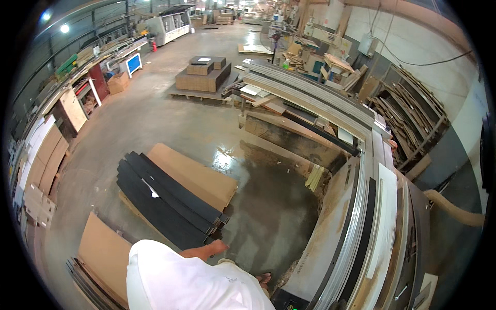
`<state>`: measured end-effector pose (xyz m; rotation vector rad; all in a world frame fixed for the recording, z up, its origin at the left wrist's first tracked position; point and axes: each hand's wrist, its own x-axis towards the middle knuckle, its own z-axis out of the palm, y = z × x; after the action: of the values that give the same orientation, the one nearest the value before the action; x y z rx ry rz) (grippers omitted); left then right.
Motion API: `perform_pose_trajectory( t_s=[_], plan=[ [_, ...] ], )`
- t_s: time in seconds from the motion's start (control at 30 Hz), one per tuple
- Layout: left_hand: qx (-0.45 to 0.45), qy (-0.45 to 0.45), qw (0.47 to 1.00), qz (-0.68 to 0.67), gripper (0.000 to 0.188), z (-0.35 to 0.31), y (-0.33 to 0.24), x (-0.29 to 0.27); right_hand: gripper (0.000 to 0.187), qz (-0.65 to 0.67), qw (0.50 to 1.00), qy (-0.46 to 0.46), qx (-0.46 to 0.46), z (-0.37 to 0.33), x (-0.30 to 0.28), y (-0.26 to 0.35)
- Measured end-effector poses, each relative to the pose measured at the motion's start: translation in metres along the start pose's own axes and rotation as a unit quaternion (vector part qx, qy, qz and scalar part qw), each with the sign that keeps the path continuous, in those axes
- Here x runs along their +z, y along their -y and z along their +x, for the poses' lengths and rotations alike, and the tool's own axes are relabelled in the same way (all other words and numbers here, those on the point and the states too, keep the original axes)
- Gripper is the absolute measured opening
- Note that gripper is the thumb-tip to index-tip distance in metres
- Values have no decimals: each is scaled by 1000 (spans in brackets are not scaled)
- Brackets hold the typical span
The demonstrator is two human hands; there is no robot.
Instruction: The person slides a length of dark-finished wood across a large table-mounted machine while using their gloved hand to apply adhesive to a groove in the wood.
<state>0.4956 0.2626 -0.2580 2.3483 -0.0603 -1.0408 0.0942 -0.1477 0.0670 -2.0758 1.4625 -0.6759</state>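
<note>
My left hand (pixel 219 247) hangs beside my white shirt at the bottom, its fingers curled and nothing visible in them. Just beyond it lie the ends of a stack of long black boards (pixel 160 199), with a small white paper on top. The hand looks apart from the boards, though it overlaps their near corner in the picture. Under and beside the stack is a brown sheet (pixel 194 175). What looks like a foot (pixel 264 279) shows past my shorts. My right hand does not show.
A long machine bed with metal rails (pixel 343 258) runs along my right. Boards fill its far cross-beam (pixel 310 93). Another brown sheet (pixel 103 240) and dark strips lie at lower left. Stacked panels (pixel 204 80) sit on a pallet ahead. The concrete floor (pixel 253 206) has a dark wet-looking patch.
</note>
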Motion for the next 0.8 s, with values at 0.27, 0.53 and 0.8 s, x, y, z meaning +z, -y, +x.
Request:
perform_pose_trajectory(
  t_s=[0.27, 0.53, 0.8],
  plan=[
    [298, -28, 902, 313, 24, -2, 4, 30, 55, -101, 987, 73, -96, 112, 21, 18],
    [268, -49, 908, 318, 21, -24, -87, 65, 71, -142, 976, 96, -133, 178, 64, 0],
    [118, -17, 982, 144, 24, -31, -169, 68, 88, -196, 971, 35, -134, 199, 103, -67]
  ],
)
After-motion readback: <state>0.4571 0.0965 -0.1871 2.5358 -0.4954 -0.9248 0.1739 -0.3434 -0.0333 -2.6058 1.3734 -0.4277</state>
